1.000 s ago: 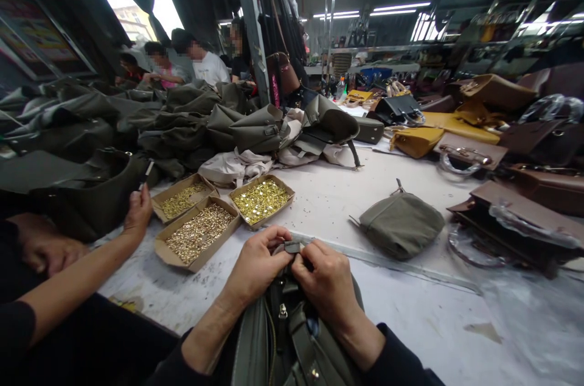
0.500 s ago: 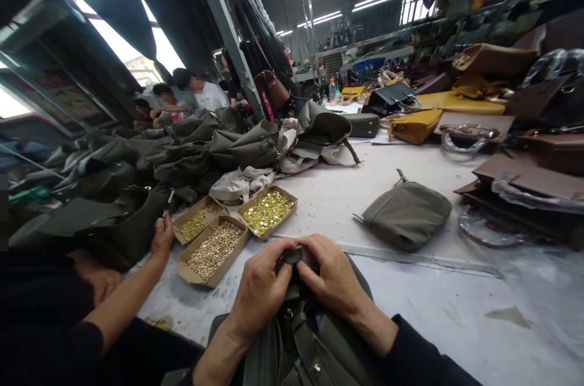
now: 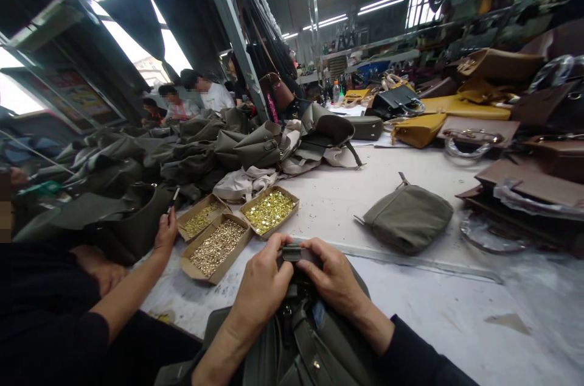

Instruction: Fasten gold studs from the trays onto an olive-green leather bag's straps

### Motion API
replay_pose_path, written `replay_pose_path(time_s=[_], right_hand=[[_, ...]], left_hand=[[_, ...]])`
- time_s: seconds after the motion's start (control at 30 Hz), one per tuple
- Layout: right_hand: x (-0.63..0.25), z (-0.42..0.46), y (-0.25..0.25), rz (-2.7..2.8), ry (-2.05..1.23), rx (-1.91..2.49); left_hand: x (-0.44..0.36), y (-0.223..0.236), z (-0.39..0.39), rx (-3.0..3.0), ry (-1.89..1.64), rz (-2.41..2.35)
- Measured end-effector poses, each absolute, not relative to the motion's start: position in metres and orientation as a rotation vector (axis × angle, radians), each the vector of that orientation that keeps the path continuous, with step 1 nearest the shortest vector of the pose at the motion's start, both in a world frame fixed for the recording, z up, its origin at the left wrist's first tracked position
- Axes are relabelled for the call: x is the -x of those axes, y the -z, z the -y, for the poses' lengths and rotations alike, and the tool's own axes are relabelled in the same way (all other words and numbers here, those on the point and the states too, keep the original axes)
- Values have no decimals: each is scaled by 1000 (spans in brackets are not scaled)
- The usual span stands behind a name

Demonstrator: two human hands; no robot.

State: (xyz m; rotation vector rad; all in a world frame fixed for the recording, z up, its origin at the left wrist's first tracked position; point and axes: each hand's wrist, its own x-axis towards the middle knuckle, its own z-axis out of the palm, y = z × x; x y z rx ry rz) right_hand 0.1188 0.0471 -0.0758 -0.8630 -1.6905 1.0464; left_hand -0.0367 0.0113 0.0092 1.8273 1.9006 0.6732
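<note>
An olive-green bag lies in front of me at the near table edge. My left hand and my right hand both pinch the bag's dark strap tab at its top, fingers closed around it. Three open cardboard boxes of small gold metal fittings stand just beyond my left hand.
A person's hand to my left holds a thin tool beside the boxes. A heap of olive bags fills the table's left. A single olive pouch lies in the middle. Brown and yellow bags crowd the right. More people sit far back.
The view has tilted up and shifted slightly. My hands keep pinching the strap tab, moving a little along it. The neighbour's hand stays by the boxes.
</note>
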Motion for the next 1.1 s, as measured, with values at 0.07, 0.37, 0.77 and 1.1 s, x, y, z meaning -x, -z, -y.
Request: replay_pose_path(time_s=[0.07,0.37,0.77,1.1], right_hand=[[-116,-46,74,1701,-987,920],[-113,-52,73,1543,-1234,809],[-106,-62,84,1158,-1678,746],[-105,-67,88,996,-1830,753]], left_hand=[[37,-3,-11,-1800,-766,-1908],[40,2,-11,-1738,-855,-1873],[44,1,-16,-1906,-754,-1831],[47,2,-24,-1628,-837,-1710]])
